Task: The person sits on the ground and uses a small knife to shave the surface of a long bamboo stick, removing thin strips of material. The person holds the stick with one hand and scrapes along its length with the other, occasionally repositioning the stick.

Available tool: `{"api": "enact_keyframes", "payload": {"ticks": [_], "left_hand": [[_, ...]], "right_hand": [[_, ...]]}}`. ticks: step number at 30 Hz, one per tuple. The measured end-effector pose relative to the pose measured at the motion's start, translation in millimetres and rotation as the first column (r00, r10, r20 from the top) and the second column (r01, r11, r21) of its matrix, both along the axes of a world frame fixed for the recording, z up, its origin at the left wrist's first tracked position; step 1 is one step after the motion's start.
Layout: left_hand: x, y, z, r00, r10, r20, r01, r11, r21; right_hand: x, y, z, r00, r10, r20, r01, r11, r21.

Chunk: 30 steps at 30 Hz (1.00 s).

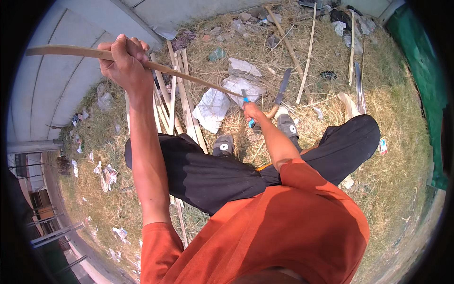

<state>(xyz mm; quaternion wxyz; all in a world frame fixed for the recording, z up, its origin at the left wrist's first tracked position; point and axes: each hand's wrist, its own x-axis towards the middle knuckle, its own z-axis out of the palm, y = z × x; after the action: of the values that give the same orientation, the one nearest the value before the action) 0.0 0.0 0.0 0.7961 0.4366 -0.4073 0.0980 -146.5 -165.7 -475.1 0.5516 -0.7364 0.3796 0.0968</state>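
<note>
My left hand [125, 66] is raised and closed around a long, thin bamboo strip [189, 78], which slants down to the right across the view. Lower and closer to the middle, my right hand [253, 112] grips a small knife [245, 98] with a blue handle. Its short blade points up, and the strip's lower end meets it; whether the blade cuts in is too small to tell. Beside my right hand, a machete [283, 86] with a wooden handle lies on the ground. White slabs [211, 110] lie under the strip's lower end.
Several bamboo strips [185, 94] lean or lie left of my feet. Beyond the machete are more strips [308, 52], a pole [286, 42] and another long blade [360, 87]. A pale wall [85, 28] stands at the left, green sheeting [416, 71] at the right. Litter dots the dry grass.
</note>
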Motion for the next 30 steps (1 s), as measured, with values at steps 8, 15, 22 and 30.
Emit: {"api": "enact_keyframes", "payload": {"ticks": [8, 15, 22, 30], "left_hand": [[2.5, 8.8, 0.9, 0.992, 0.127, 0.003, -0.127, 0.992, -0.009], [-11.7, -8.1, 12.6, 0.962, 0.272, -0.003, -0.272, 0.962, -0.003], [1.7, 3.7, 1.3, 0.937, 0.348, -0.013, -0.348, 0.938, 0.010], [-9.3, -11.2, 9.6, 0.953, 0.302, -0.015, -0.302, 0.953, 0.027]], "right_hand": [[-7.1, 61.8, 82.1, 0.990, -0.068, 0.126, 0.105, 0.941, -0.321], [13.7, 32.9, 31.4, 0.992, -0.036, -0.125, -0.023, 0.896, -0.444], [5.9, 67.0, 97.7, 0.994, -0.112, 0.021, 0.113, 0.953, -0.280], [0.4, 41.4, 51.4, 0.978, -0.063, -0.199, -0.013, 0.934, -0.358]]}}
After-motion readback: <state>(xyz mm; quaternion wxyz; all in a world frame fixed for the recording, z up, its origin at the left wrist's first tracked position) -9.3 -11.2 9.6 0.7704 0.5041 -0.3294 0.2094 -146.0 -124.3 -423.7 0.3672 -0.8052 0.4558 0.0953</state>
